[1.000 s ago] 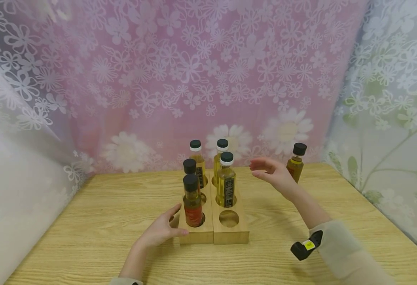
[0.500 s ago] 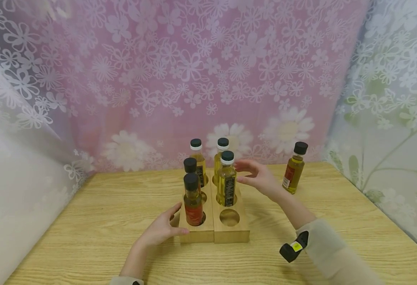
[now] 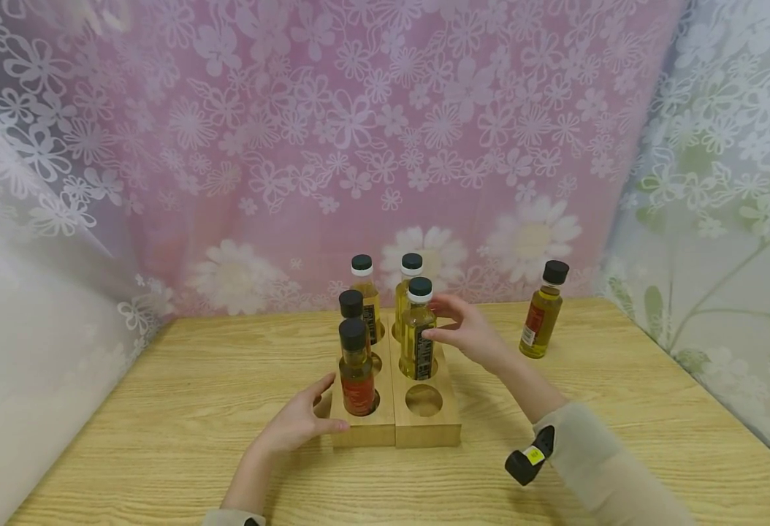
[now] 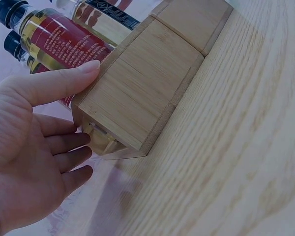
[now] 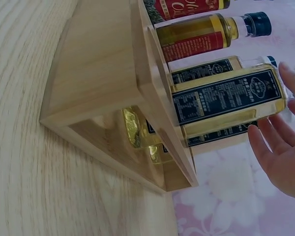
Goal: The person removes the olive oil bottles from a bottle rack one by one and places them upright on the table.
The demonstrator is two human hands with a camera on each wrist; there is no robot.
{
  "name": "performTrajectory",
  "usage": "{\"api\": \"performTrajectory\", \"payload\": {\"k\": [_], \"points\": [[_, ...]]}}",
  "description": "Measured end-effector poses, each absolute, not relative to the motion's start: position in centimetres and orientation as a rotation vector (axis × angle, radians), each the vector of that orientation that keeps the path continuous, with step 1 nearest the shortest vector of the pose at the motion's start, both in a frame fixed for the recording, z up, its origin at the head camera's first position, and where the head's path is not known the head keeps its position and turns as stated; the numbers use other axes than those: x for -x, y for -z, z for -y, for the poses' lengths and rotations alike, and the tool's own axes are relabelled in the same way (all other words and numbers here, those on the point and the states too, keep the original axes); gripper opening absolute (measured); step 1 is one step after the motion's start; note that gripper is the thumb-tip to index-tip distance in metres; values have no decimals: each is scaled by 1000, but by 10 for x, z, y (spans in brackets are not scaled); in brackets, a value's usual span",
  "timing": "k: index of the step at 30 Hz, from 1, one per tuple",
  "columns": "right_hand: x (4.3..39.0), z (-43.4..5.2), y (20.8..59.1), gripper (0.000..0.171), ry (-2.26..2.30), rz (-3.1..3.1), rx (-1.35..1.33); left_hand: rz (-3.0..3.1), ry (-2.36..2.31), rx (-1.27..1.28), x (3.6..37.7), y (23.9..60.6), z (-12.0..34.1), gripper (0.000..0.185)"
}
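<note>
Rack (image 3: 424,427) (wooden, mid-table): five bottles seated. Left hand (image 3: 299,424), fingers straight, rests on its front-left corner. Right hand (image 3: 467,336), fingers relaxed, touches white-capped bottle (image 3: 418,332). Sixth bottle (image 3: 543,310) stands apart, right.

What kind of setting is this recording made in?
Probably a staged recording booth, not a kitchen: floral curtain sheets hang close around a bare wooden table, which carries only a bamboo bottle rack and small oil bottles.
</note>
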State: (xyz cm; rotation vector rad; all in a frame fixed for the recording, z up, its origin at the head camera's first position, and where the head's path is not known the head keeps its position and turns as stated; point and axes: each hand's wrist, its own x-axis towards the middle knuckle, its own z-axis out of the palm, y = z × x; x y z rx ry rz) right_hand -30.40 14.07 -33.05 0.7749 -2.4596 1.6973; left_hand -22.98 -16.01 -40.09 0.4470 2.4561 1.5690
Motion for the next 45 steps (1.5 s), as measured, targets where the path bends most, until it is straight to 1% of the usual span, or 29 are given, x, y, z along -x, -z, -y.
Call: {"api": "performTrajectory", "payload": {"k": [13, 21, 29, 37, 45], "points": [[307, -126, 338, 60, -1644, 2385, -723, -2465, -1560, -444, 230, 400, 160, 91], [308, -121, 344, 64, -1555, 2386, -718, -2466, -1551, -451, 230, 400, 161, 92], [304, -118, 345, 61, -1494, 2376, -661, -2451, -1573, -448, 229, 400, 160, 92], [294, -120, 339, 58, -1489, 2351, -607, -2458, -1556, -439, 228, 400, 160, 92], [300, -131, 328, 66, -1543, 2325, -597, -2484, -1544, -435, 229, 400, 160, 92]]}}
